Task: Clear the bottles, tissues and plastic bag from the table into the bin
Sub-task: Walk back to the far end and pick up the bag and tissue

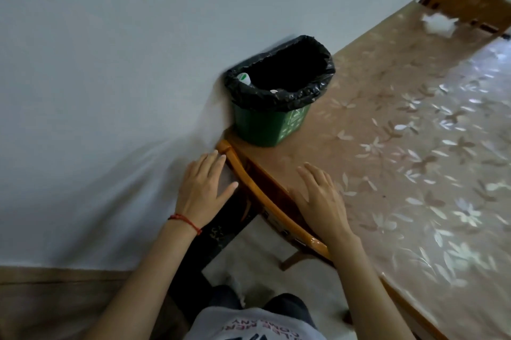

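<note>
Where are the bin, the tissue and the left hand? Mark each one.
bin (262, 126), head view, on its green front wall below the black liner.
tissue (437, 23), head view, middle of the white crumpled wad at the table's far end.
left hand (203, 190), head view, on the back of the hand.

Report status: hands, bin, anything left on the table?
Both empty: left hand open, right hand open. Bin on table corner, bottle inside. White tissue left at far end; nothing blocking.

Your bin (272, 126) hides most of its contents; far white lump (438, 23) too blurred to identify; desk (414, 146) cut off right.
</note>
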`<state>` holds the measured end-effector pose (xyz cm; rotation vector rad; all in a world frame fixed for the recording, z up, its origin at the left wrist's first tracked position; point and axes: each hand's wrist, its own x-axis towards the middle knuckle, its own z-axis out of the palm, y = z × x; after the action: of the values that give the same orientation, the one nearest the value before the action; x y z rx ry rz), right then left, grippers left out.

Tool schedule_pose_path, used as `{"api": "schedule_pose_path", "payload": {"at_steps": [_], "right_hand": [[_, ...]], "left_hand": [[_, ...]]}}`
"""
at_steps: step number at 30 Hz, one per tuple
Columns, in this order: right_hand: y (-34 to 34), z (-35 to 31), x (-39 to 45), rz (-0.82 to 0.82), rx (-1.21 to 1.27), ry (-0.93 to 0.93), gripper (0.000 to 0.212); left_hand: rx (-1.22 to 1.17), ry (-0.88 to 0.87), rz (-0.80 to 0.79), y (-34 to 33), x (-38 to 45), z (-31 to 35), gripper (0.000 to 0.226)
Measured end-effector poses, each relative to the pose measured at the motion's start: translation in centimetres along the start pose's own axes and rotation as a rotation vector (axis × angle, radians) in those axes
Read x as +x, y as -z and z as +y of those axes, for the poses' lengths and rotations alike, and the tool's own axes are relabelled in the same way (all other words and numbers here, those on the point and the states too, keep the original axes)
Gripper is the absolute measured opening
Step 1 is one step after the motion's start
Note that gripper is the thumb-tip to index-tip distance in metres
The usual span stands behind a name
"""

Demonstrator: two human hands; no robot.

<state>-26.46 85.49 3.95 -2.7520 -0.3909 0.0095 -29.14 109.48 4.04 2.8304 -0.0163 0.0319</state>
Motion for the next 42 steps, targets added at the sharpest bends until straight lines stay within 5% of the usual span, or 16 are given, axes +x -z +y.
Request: {"api": "schedule_pose_path", "payload": {"at_steps": [23,38,42], "right_hand": [[5.2,14.0,-22.9,0.279,-0.061,-0.732,0.045],[2.6,11.1,-36.0,0.536,-0.085,-1.485,0.041],[1.7,9.0,-38.5,0.587,-0.110,-1.649,0.042]], "left_hand": [[0.072,-0.726,-0.269,-8.9,-0.1,23.9,0.074],[0.133,-1.485,-0.471,-13.3,-3.4,39.4,0.093],[0.126,-1.670,-0.488,-14.9,-6.6,42.4,0.077]]}}
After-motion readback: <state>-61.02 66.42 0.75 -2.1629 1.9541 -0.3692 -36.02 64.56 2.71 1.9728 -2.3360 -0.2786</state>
